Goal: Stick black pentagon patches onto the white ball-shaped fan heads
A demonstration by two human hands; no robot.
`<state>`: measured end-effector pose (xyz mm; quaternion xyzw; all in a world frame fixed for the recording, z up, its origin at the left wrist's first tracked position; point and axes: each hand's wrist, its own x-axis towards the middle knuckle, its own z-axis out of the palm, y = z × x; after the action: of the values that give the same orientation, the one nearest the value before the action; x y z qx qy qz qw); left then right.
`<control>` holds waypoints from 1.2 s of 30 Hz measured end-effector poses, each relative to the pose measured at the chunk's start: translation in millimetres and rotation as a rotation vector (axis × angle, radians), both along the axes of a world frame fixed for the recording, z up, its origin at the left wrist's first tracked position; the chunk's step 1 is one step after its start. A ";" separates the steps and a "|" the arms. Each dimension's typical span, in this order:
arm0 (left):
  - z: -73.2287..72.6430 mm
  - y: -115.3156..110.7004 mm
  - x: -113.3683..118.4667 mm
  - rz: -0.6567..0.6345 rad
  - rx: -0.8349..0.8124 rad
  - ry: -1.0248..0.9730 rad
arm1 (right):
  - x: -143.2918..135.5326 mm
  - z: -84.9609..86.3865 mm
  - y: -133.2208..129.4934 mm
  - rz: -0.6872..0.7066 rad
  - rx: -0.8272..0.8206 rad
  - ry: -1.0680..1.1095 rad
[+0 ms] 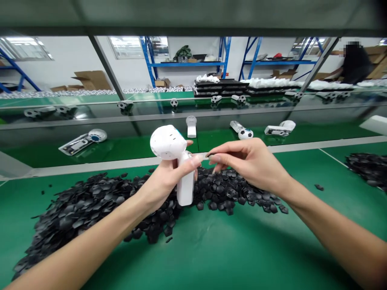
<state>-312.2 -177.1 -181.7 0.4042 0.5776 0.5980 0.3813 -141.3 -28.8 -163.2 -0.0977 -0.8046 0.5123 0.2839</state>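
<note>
My left hand [172, 177] is wrapped round the handle of a white device [167, 143] with a round ball-shaped head, held upright above the bench. Just right of it, my right hand [244, 161] pinches a small black piece [209, 154] between thumb and fingers, close to the left thumb tip. Beneath both hands spreads a large pile of black pentagon pieces [99, 201] on the green bench top [211, 249].
Beyond a pale rail, a green conveyor [145, 145] carries several white devices, one with a football-patterned head [245, 133]. Another black pile [369, 167] lies at the right. Black trays [222, 88], blue shelves [187, 64] and a person [355, 64] are further back.
</note>
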 end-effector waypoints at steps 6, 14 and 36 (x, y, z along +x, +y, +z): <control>5.0 -8.7 7.6 -0.052 0.066 0.001 | 14.6 12.0 -3.1 -0.047 0.245 -0.069; 1.6 -10.7 10.6 0.135 0.078 0.066 | 17.5 20.2 -11.0 -0.106 0.249 0.000; -13.4 -6.5 28.9 -0.043 0.026 0.088 | 17.9 20.6 -3.7 0.082 0.023 -0.281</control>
<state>-283.2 -183.6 -195.1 0.4473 0.5774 0.5787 0.3627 -123.4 -32.5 -142.6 -0.1321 -0.8456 0.4955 0.1482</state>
